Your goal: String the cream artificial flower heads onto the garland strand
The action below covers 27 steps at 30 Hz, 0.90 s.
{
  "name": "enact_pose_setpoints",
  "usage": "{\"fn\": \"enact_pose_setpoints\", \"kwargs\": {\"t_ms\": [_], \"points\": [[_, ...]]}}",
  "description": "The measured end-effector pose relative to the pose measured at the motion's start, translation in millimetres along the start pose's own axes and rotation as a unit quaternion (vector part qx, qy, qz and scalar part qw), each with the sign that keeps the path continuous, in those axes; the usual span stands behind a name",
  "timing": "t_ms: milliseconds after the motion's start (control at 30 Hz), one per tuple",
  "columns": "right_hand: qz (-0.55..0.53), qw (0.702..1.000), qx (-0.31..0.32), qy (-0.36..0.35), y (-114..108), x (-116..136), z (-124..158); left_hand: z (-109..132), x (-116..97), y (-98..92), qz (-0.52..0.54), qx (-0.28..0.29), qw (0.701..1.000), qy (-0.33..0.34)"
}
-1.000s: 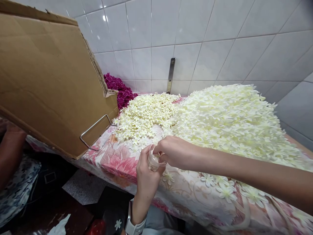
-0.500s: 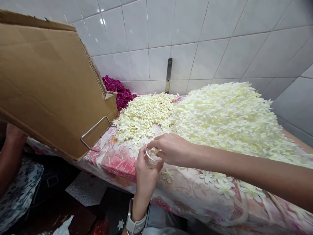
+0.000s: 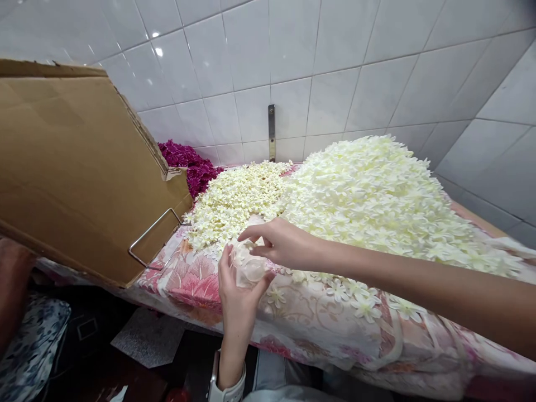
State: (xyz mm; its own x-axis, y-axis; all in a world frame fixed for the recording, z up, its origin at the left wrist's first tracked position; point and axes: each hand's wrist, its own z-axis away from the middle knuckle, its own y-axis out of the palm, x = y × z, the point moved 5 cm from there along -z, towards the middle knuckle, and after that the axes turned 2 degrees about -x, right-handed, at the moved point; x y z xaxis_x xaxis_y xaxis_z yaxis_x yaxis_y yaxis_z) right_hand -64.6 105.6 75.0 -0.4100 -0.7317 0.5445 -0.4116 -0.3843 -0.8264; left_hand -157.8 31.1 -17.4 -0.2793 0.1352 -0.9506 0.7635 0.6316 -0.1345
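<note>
My left hand [image 3: 240, 290] is wrapped round a clear round plastic piece [image 3: 250, 269] that looks like a small cup, held above the cloth's front part. A pale flower shows at its upper left side; whether it is inside or behind, I cannot tell. Over its upper right side is my right hand [image 3: 274, 240], index finger and thumb apart with a gap between them. Just beyond both hands lies a heap of small cream flowers [image 3: 237, 192]. A larger pile of white artificial flowers [image 3: 364, 195] rises behind my right forearm.
A large cardboard box [image 3: 84, 178] stands at left, with a bent metal wire frame [image 3: 153, 231] by its lower corner. Purple flowers [image 3: 188, 164] lie behind it. Loose white flowers [image 3: 364, 301] rest on the floral cloth [image 3: 196, 285]. Another person's arm [image 3: 14, 279] shows far left.
My right fingers have lifted from the plastic piece's rim and spread apart. The piece has tilted in my left hand. The whole view has shifted a little.
</note>
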Motion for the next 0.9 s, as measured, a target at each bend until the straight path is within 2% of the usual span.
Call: {"fn": "enact_pose_setpoints", "kwargs": {"t_ms": [100, 200, 233, 300, 367, 467, 567, 633, 733, 833, 900], "points": [[-0.064, 0.997, -0.045, 0.003, -10.3, -2.3, 13.7, 12.4, -12.8, -13.6, -0.028, -0.065, 0.996, 0.056], [-0.157, 0.978, -0.136, 0.022, -24.8, -15.2, 34.8, 35.2, -34.9, -23.8, -0.011, -0.130, 0.979, 0.157], [-0.189, 0.966, -0.172, 0.034, -29.6, -22.3, 43.9, 42.7, -41.6, -22.4, -0.008, -0.128, 0.975, 0.183], [-0.234, 0.940, -0.242, 0.055, -37.1, -37.6, 64.5, 52.3, -50.9, -9.8, -0.012, -0.076, 0.978, 0.191], [-0.255, 0.918, -0.291, 0.083, -40.0, -51.4, 86.6, 53.7, -54.6, 12.8, -0.009, 0.011, 0.990, 0.141], [-0.270, 0.902, -0.315, 0.118, -36.3, -61.7, 116.9, 46.2, -55.7, 54.0, 0.075, 0.139, 0.987, 0.004], [-0.278, 0.894, -0.326, 0.134, -29.8, -62.3, 141.1, 41.1, -59.5, 93.1, 0.207, 0.253, 0.937, -0.127], [-0.284, 0.884, -0.341, 0.148, -26.0, -63.1, 154.1, 42.7, -62.1, 110.4, 0.257, 0.301, 0.899, -0.186], [-0.249, 0.887, -0.359, 0.148, -22.8, -64.1, 168.2, 47.0, -63.1, 120.2, 0.280, 0.304, 0.885, -0.213], [-0.092, 0.903, -0.408, 0.101, -26.6, -57.8, 178.8, 50.2, -61.9, 119.5, 0.262, 0.269, 0.906, -0.196], [0.026, 0.899, -0.434, 0.044, -28.3, -48.7, 183.5, 51.8, -61.8, 117.6, 0.238, 0.249, 0.923, -0.174]]}}
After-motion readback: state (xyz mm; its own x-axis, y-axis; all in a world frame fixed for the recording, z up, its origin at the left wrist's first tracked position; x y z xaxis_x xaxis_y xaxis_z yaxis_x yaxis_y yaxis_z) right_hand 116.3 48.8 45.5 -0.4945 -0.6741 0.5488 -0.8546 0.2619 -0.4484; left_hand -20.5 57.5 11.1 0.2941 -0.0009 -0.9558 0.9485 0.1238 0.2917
